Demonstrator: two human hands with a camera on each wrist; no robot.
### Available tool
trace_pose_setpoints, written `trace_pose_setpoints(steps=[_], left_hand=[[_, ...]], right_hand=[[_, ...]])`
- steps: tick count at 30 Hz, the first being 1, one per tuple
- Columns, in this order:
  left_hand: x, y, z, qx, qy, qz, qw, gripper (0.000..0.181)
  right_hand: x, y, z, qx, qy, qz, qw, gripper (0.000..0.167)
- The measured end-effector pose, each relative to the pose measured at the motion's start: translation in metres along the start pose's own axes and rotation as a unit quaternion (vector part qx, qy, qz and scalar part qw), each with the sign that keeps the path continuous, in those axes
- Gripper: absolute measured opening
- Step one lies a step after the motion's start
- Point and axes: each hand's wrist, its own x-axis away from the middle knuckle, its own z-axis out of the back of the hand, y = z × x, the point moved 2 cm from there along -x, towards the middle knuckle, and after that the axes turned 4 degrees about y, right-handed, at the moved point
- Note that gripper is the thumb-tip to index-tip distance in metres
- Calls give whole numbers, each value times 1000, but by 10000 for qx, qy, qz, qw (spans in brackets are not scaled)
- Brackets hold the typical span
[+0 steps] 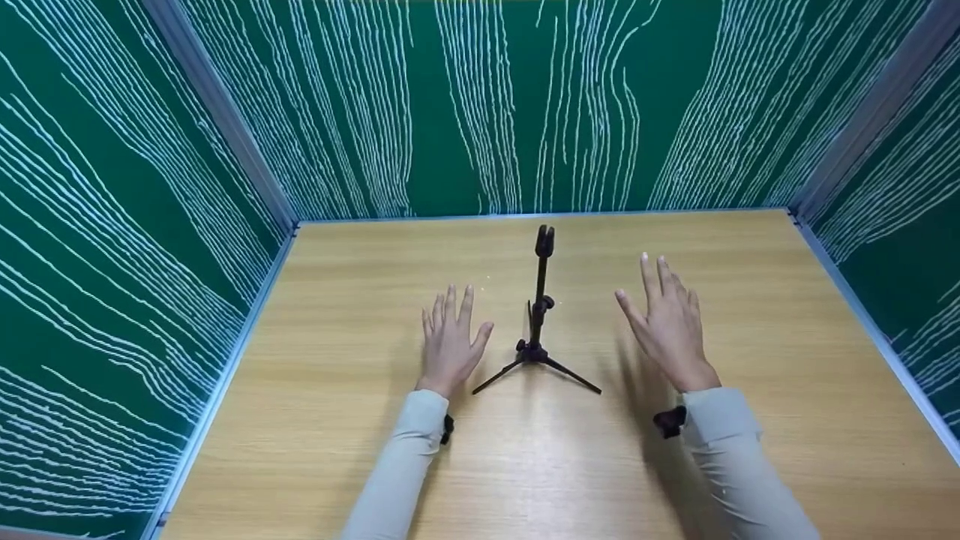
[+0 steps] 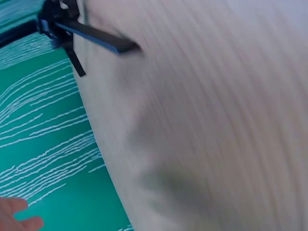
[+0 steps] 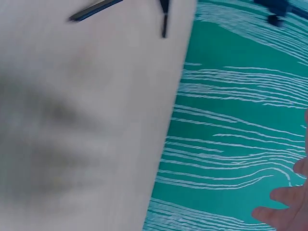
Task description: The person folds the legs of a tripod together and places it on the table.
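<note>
Standing between left hand (image 1: 450, 346) and right hand (image 1: 671, 326), the tripod (image 1: 538, 313) touches neither.

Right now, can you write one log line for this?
left hand: open, empty | right hand: open, empty | black stand: upright between them, untouched

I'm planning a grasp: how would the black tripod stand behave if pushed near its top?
The black tripod stand would probably tip, its pole rising high above splayed legs. Its slender parts suggest low weight. The straight pole looks stiff, but may give at the knob.
</note>
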Motion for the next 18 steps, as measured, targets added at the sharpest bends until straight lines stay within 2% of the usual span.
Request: trace_pose_setpoints(steps=[5,10,13,18], left_hand=[[7,9,-5,716,-91,120,9973,69],[14,17,-14,1332,-181,241,9906,66],[19,22,-20,1828,-317,339,9821,63],[25,31,-28,2583,-484,459,9638,59]], right_hand=[[-7,-16,12,-823,160,65,9965,70],[-14,-34,22,-1565,150,111,9875,66],[-19,-45,29,-1955,209,253,9802,62],[-27,-63,37,-2534,159,394,9664,57]])
